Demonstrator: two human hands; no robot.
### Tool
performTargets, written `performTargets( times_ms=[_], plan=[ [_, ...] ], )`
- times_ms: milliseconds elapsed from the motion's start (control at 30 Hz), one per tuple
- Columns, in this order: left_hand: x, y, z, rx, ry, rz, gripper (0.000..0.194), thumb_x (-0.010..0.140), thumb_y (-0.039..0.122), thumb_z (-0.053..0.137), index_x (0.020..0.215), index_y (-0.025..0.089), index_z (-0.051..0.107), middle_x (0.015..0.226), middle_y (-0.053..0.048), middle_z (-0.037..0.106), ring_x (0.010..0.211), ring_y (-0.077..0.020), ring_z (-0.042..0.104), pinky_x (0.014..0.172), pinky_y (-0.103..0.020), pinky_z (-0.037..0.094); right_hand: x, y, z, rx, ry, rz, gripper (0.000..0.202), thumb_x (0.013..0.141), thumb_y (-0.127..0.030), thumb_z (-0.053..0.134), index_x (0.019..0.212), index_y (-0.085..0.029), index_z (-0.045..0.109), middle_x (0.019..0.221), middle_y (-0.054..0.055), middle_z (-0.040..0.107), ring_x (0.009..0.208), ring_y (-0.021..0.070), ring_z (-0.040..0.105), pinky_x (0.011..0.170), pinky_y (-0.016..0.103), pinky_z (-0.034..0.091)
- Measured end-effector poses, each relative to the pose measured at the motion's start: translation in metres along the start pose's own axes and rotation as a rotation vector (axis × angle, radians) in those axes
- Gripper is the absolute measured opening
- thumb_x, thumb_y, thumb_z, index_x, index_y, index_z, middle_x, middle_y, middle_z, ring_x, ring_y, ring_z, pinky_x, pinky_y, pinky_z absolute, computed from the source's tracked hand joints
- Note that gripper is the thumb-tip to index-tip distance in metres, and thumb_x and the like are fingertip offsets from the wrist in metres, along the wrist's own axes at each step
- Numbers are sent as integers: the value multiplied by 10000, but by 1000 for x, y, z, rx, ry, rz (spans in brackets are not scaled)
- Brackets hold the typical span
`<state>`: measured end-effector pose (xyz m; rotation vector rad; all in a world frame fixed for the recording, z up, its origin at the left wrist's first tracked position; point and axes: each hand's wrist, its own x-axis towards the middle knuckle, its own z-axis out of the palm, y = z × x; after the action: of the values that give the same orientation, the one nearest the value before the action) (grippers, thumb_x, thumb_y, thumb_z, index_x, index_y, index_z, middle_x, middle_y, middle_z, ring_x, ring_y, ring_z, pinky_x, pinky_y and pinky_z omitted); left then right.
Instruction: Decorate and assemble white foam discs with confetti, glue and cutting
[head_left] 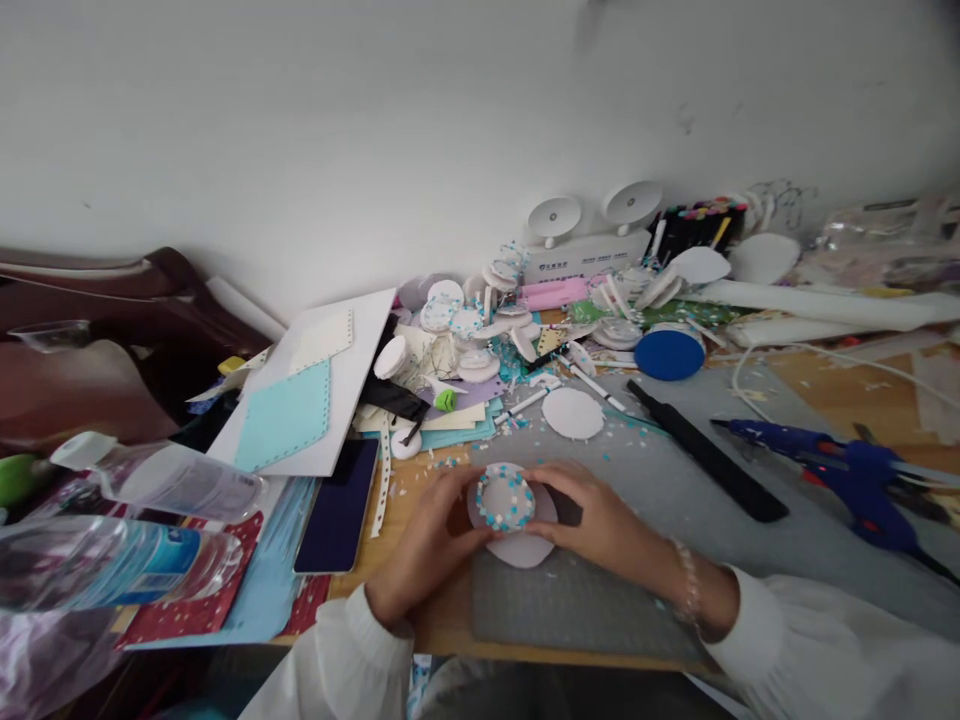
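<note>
Between my two hands is a small white round piece [505, 498] edged with turquoise and white bits. It sits over a larger white paper disc [523, 553], just above the grey cutting mat [570, 605]. My left hand [433, 528] grips the left side of the round piece with thumb and fingers. From the right, my right hand [589, 512] pinches its other edge. A plain white disc [572, 413] lies on the mat beyond my hands. Whether the round piece is attached to the larger disc cannot be seen.
A blue glue gun [840, 470] and a black stick-like tool [709, 450] lie to the right. White discs and paper scraps [476, 350] are heaped behind. At left are a phone [337, 507], a white board [289, 385] and plastic bottles [97, 560].
</note>
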<state>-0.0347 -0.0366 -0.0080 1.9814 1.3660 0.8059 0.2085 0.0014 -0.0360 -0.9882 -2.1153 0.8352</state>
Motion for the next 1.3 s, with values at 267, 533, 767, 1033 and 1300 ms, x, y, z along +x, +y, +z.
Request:
performTargets(
  times_ms=[267, 533, 767, 1033, 1300],
  plan=[
    [1, -8, 1, -52, 33, 40, 540, 767, 252, 789, 1254, 270, 554, 1249, -54, 649, 1155, -243, 600, 998, -399, 476, 2, 6, 4, 90, 55, -10, 352, 733, -280, 820, 1056, -211, 701, 1103, 92, 713, 1046, 253, 641, 914, 415, 507],
    [1, -11, 5, -53, 41, 47, 538, 763, 225, 793, 1246, 273, 560, 1220, -46, 658, 1139, -237, 602, 990, -400, 472, 4, 1, 3, 128, 71, 2, 292, 705, -218, 833, 968, -208, 705, 1063, 73, 723, 1018, 237, 644, 900, 396, 500],
    [0, -10, 7, -30, 43, 71, 525, 769, 224, 787, 1240, 269, 559, 1211, -49, 655, 1128, -231, 601, 975, -382, 477, 5, -2, -1, 141, 60, 3, 284, 699, -205, 822, 959, -209, 708, 1033, 74, 724, 983, 240, 655, 863, 381, 509],
    [3, -4, 6, 6, 36, 84, 480, 785, 289, 775, 1219, 247, 572, 1178, -57, 674, 1101, -239, 613, 959, -389, 485, 5, -2, 0, 140, 53, -4, 254, 724, -228, 804, 952, -200, 694, 1007, 72, 716, 959, 232, 652, 844, 368, 505],
    [5, -2, 4, 20, 25, 83, 462, 796, 331, 762, 1212, 237, 584, 1160, -75, 673, 1091, -248, 622, 958, -408, 501, 3, -1, 0, 107, 50, -13, 266, 731, -255, 802, 956, -195, 674, 1009, 81, 716, 965, 240, 657, 849, 381, 518]
  ],
)
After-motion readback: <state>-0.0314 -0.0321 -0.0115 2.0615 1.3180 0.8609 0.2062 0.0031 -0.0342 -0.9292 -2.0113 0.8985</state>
